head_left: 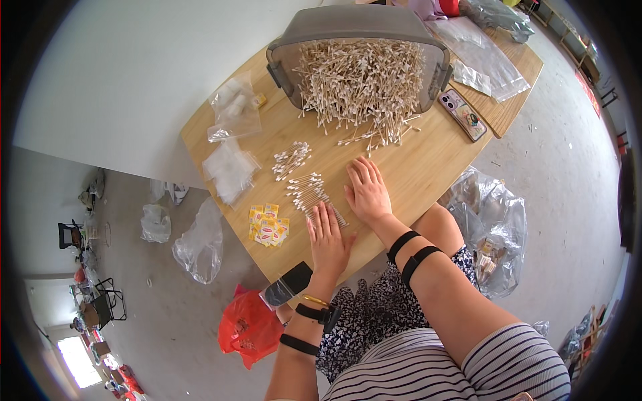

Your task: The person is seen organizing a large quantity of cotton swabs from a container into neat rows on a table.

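Press both open palms, left hand (328,239) and right hand (366,190), flat, gripping nothing, squaring the cotton swab row (309,192) at eleven o'clock gently.

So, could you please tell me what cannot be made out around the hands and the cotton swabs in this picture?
- Head view: the left hand and right hand lie flat on the wooden table, hiding anything beneath the palms.
- The small bunch of cotton swabs runs under the left fingers; its count is too small to tell.
- The grey bin of swabs is cut off by the top edge.
- The yellow packets are too small to identify.
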A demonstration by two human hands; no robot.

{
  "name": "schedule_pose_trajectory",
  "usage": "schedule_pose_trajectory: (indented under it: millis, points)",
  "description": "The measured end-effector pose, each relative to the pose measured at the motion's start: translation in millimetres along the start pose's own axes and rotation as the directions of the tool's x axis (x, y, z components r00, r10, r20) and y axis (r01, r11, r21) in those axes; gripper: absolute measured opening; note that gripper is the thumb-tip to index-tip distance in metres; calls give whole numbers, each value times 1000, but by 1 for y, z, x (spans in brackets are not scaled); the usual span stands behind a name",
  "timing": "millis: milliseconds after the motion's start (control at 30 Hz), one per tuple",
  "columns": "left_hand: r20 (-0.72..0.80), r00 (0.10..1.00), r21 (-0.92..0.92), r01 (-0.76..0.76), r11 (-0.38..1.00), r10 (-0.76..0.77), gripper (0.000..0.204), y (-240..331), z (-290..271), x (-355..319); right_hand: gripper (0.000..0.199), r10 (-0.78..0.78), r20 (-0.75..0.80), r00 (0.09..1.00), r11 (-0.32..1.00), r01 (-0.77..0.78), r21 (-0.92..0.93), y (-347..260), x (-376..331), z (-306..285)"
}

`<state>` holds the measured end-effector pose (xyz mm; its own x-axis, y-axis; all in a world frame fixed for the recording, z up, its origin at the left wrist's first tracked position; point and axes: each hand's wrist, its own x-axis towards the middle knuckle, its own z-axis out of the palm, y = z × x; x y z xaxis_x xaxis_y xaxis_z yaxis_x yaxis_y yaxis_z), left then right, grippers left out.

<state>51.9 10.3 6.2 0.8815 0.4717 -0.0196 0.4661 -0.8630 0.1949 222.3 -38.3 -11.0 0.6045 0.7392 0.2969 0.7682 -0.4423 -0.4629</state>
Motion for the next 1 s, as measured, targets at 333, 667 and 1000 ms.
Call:
schedule_pose_trajectory:
  millis: [333,667,1000]
  points:
    - [-161,983,-9,90,996,-91,93,-28,-7,35,47,-6,-21,1000,1000,6,3,-1,0,-2]
    - [-186,819,-889,94,447,-543,86,-70,-4,59,33,222,-40,974,792,-157,591,-12,19,7]
    - [-233,882,-922,-66,381,-411,84,-55,14,79,33,57,68,996,620,-89,780,-54,51,55]
